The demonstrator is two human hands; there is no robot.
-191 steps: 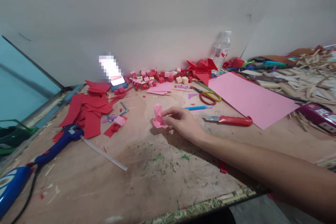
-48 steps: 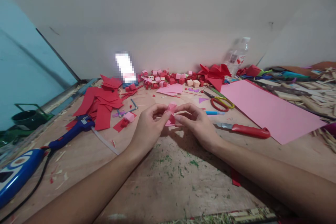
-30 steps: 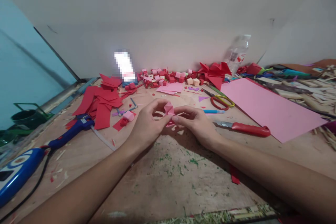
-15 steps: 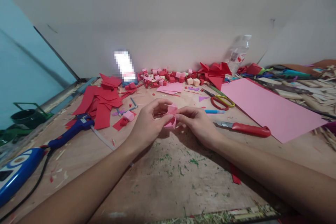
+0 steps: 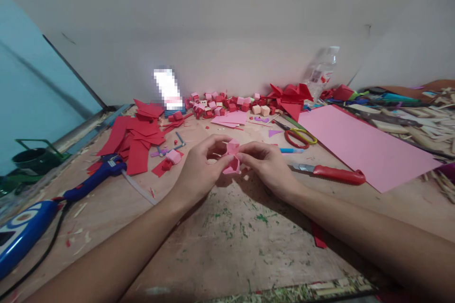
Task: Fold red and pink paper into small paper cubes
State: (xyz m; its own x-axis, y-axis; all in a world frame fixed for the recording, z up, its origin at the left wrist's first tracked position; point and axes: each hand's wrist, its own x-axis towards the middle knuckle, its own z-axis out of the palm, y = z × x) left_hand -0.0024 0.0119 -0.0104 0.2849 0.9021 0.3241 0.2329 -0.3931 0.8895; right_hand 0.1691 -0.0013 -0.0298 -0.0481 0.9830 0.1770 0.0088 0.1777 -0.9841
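A small folded piece of pink paper (image 5: 232, 166) is held above the middle of the wooden table (image 5: 227, 255), with flaps showing above and below the thumbs. My left hand (image 5: 208, 161) pinches it from the left, thumb in front and fingers curled behind. From the right, the thumb and fingertips of my right hand (image 5: 265, 163) pinch its other edge. The fingertips behind the paper are partly hidden. A blue pen (image 5: 292, 150) and a knife with a red handle (image 5: 337, 174) lie right of my right hand.
Red paper strips (image 5: 138, 139) and a blue glue gun (image 5: 112, 164) lie at left. Small paper cubes (image 5: 220, 104) line the back beside a lit phone (image 5: 168, 89). Scissors (image 5: 300, 137), a pink sheet (image 5: 366, 147), a plastic bottle (image 5: 323, 73) and wood scraps (image 5: 408, 118) are at right.
The pink paper has tilted slightly between my fingers, and its lower flap looks more open. Both hands stay in nearly the same place; the view has shifted very slightly.
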